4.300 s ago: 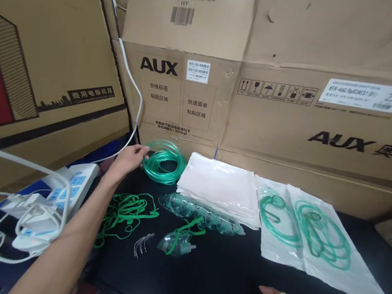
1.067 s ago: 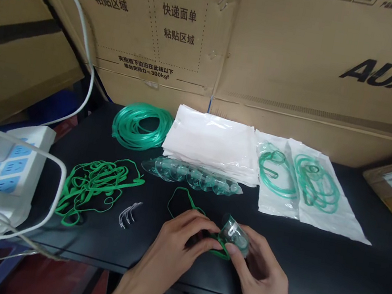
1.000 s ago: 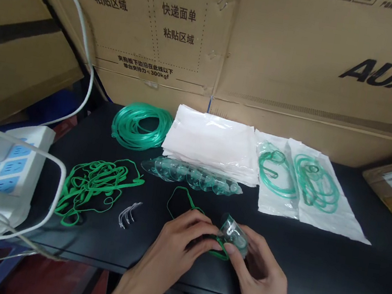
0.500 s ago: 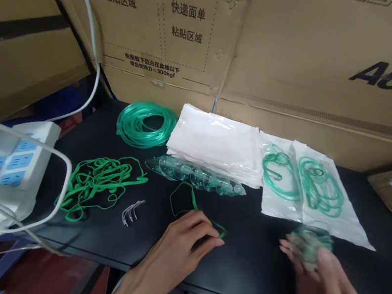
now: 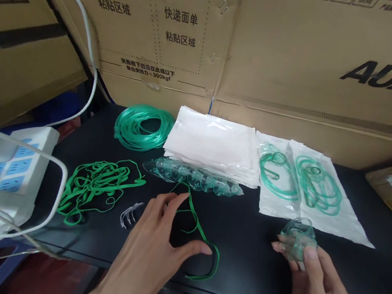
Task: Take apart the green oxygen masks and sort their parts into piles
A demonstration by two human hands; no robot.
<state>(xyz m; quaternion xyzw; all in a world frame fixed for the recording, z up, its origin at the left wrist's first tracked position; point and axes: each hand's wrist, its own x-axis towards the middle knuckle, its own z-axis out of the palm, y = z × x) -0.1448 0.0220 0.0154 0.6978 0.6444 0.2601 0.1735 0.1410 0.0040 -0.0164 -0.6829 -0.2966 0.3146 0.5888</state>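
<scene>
My left hand (image 5: 162, 236) hovers over a green elastic strap (image 5: 201, 229) on the black table, thumb and forefinger spread apart; its other fingers are partly hidden. Pinched in my right hand (image 5: 319, 283) is a clear green oxygen mask (image 5: 297, 234), held above the table at the right. A row of nested clear masks (image 5: 194, 176) lies beyond my left hand. To its left are a tangled heap of green elastic straps (image 5: 99, 183) and several thin metal strips (image 5: 129, 214).
A coil of green tubing (image 5: 143, 128) and a stack of white bags (image 5: 215, 142) lie at the back. Two packed bags with green tubing (image 5: 319, 187) lie at the right. A white power strip (image 5: 24, 163) with cables stands left. Cardboard boxes (image 5: 291, 47) wall the rear.
My left hand has let go of the green strap and spread its fingers, moving slightly left. The strap lies stretched out on the table. My right hand has shifted slightly left with the mask.
</scene>
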